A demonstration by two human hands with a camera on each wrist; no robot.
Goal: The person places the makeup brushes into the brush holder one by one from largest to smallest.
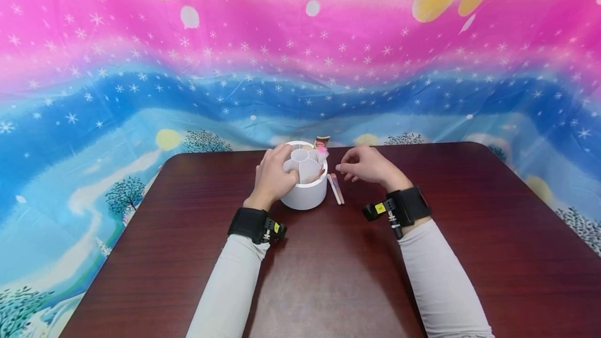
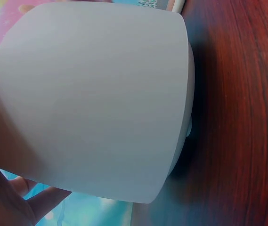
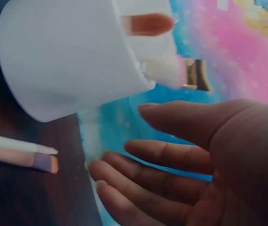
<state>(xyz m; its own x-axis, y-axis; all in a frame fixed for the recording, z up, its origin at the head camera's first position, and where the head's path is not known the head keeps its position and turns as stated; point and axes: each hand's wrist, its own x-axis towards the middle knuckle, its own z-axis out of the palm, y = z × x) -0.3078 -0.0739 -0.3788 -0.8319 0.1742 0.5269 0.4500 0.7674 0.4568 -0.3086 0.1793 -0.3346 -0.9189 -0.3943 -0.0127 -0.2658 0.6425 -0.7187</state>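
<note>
White, round, compartmented organiser [image 1: 303, 198] sits at twelve o'clock, your left hand [image 1: 274, 173] gripping it, your right hand [image 1: 365, 165] apart, empty. A brown-bristled brush [image 3: 153, 24] is in; slim white stick [image 3: 11, 142] and pink-handled brush [image 3: 10, 156] lie outside, four o'clock.

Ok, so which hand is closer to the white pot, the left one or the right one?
The left hand: it grips the white pot at its left side. The right hand is apart from it, off to the right.

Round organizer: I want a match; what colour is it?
The organizer is white, clearest in the head view.
</note>
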